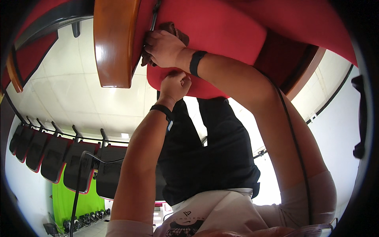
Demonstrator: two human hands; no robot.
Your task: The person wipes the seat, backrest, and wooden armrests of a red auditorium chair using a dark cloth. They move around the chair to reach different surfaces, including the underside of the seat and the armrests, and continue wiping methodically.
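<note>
A red padded seat (216, 32) of a chair with wooden armrests lies before me. My right hand (162, 49) grips a brown cloth (181, 36) at the seat's left edge, beside the inner side of the glossy wooden armrest (115, 44). Parts of the cloth stick out above and below the hand; its middle is hidden under the palm and fingers. Nearer to me, my left hand (176, 86) is curled into a loose fist over the seat's near left corner, with nothing visible in it. Both wrists wear black bands.
The other wooden armrest (308, 71) stands at the right of the seat. More red seating with a wooden arm (14, 69) is at the far left. A row of black and red chairs (78, 166) runs along the lower left. A black cable (291, 130) hangs along my right arm.
</note>
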